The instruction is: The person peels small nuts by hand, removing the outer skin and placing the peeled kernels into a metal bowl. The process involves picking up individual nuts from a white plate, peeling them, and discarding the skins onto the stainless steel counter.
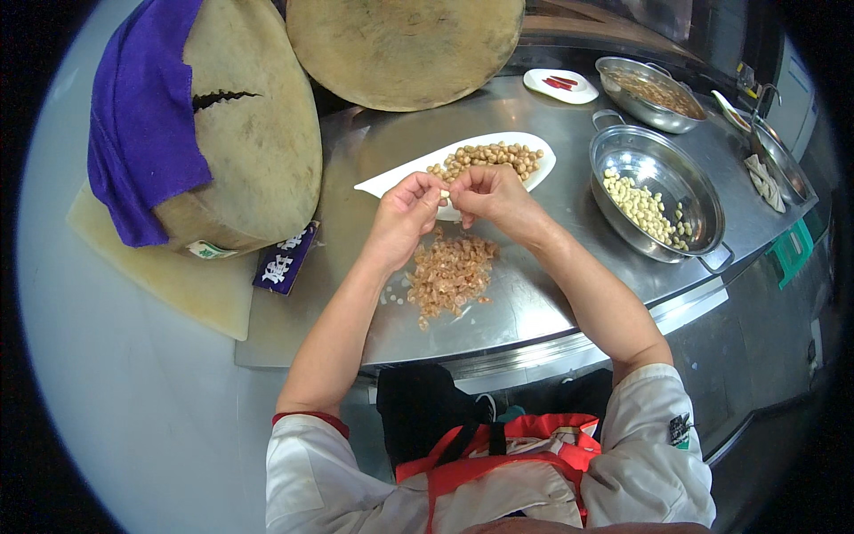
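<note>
Between the thumb and fingertips of my left hand [408, 212] is a small pale peeled peanut [444, 193]. My right hand [490, 195] meets it there with thumb and finger pinched; whether it grips the peanut too I cannot tell. Both hands are over the near edge of a white leaf-shaped dish [393, 178], which holds brown unpeeled peanuts [497, 154]. Nearer to me, a pile of thin brown skins [450, 277] lies on the steel table. At the right, a steel colander-like bowl with two handles [690, 180] holds pale peeled peanuts [644, 207].
Two thick round wooden chopping blocks [260, 140] [403, 47] stand at the upper left, one under a purple cloth [143, 133]. A white plate with red chillies [580, 95] and a steel pan of brown food in liquid [657, 90] stand behind. A crumpled rag [764, 181] lies far right.
</note>
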### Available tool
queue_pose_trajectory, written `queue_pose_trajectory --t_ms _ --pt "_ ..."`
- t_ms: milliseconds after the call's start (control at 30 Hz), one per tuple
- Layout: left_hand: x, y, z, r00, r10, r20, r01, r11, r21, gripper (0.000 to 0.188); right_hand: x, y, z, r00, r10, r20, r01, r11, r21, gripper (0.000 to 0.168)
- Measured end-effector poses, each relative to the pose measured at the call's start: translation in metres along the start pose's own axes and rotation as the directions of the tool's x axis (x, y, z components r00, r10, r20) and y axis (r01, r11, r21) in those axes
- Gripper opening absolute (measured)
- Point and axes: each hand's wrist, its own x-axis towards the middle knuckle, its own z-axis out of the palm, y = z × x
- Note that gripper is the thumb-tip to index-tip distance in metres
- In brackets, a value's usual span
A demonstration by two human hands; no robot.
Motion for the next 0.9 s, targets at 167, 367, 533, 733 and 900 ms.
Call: queue_pose_trajectory --t_ms 167,367,533,733,900 --pt "-0.001 0.002 0.002 0.994 -0.092 0.052 0.101 0.973 -0.208 0.013 -0.001 -0.004 0.003 1.0 -0.019 -0.003 0.019 1.0 -0.01 0.014" --pt "-0.002 0.003 0.003 0.994 -0.096 0.052 0.103 0.979 -0.177 0.017 0.001 0.002 -0.002 1.0 -0.008 -0.014 0.009 0.998 0.065 0.009" --pt "-0.001 0.001 0.0 0.996 -0.085 0.025 0.089 0.968 -0.233 0.02 0.0 -0.002 0.001 0.999 -0.03 -0.04 0.034 0.994 0.108 0.007" --pt "0.0 -0.002 -0.003 0.996 -0.094 -0.008 0.089 0.962 -0.257 0.017 -0.001 -0.002 0.005 0.998 -0.053 -0.041 0.056 0.996 0.065 0.011" --pt "-0.002 0.006 0.004 0.993 -0.091 -0.081 0.083 0.992 -0.094 0.018 -0.001 -0.002 0.003 1.0 -0.027 -0.01 0.028 0.997 0.071 0.014"
